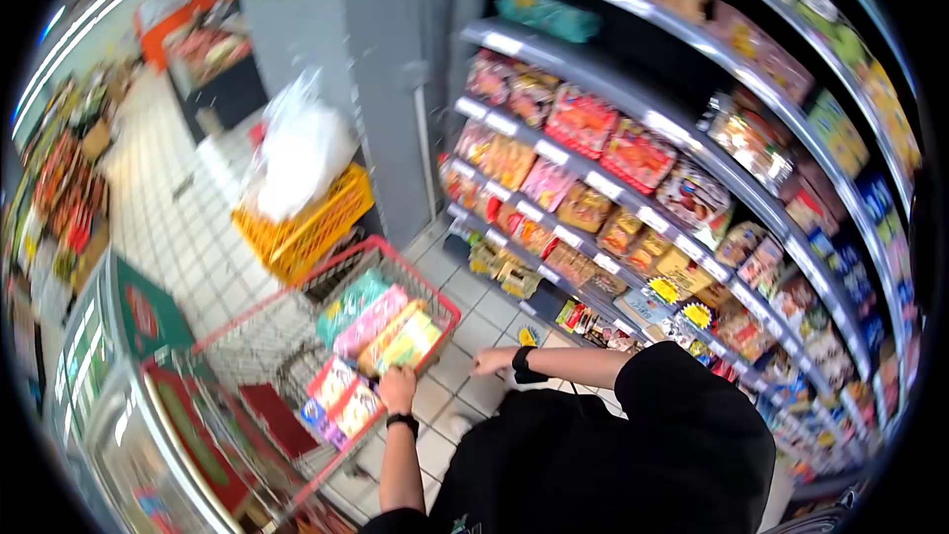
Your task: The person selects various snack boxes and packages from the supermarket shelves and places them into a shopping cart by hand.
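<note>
My left hand (397,390) is at the near rim of a red-edged shopping cart (448,321), its fingers curled down over the packets there; what they grip, if anything, is hidden. Inside the cart lie teal packets (353,307), a pink packet (371,320), a yellow packet (411,340) and several red, white and purple packets (343,398). My right hand (491,362) is outside the cart, to its right, above the tiled floor. Its fingers look curled in, but blur hides whether they hold anything. A black band circles each wrist.
Shelves (633,200) of packaged food curve along the right. Beyond the cart, a yellow crate (314,237) holds a white plastic bag (300,153) beside a grey pillar (381,69). A glass-topped freezer (138,415) stands at the lower left, with produce displays (69,188) farther back.
</note>
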Demonstrator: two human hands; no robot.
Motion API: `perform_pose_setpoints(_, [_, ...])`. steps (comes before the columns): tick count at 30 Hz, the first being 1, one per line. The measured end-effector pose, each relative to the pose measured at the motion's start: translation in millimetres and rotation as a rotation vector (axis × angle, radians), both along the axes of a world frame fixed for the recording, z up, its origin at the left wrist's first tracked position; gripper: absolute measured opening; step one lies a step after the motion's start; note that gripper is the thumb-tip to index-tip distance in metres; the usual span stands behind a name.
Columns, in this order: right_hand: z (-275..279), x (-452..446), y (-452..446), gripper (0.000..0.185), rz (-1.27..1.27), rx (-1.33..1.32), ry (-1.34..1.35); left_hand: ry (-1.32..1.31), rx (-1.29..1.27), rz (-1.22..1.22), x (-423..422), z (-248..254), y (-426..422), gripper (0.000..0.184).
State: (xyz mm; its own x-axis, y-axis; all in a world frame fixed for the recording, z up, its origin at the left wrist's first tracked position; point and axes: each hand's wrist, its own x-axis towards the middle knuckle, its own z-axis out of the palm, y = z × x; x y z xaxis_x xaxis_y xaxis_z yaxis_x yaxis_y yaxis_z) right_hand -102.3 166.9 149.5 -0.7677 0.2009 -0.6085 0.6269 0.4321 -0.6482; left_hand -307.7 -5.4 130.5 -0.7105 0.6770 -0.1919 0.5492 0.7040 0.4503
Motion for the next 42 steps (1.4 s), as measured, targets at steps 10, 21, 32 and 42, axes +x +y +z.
perform_pose_setpoints(10, [46.9, 101.6, 47.5, 0.034, -0.568, -0.077, -0.025, 0.126, 0.073, -0.058, -1.1, -5.9, 19.6, 0.04])
perform_pose_setpoints(21, [124.9, 265.5, 91.6, 0.047, -0.721, 0.162, 0.273, -0.09, -0.302, -0.524, 40.4, 25.3, 109.7, 0.046])
perform_pose_setpoints(32, [229.9, 414.2, 108.2, 0.045, -0.881, 0.126, 0.476, -0.536, -0.143, -0.701, 225.7, 114.6, 208.4, 0.06])
perform_pose_setpoints(42, [392.8, 619.3, 156.6, 0.031, -0.953, 0.583, 1.001, -0.293, 0.213, -1.152, 468.8, 380.8, 327.8, 0.043])
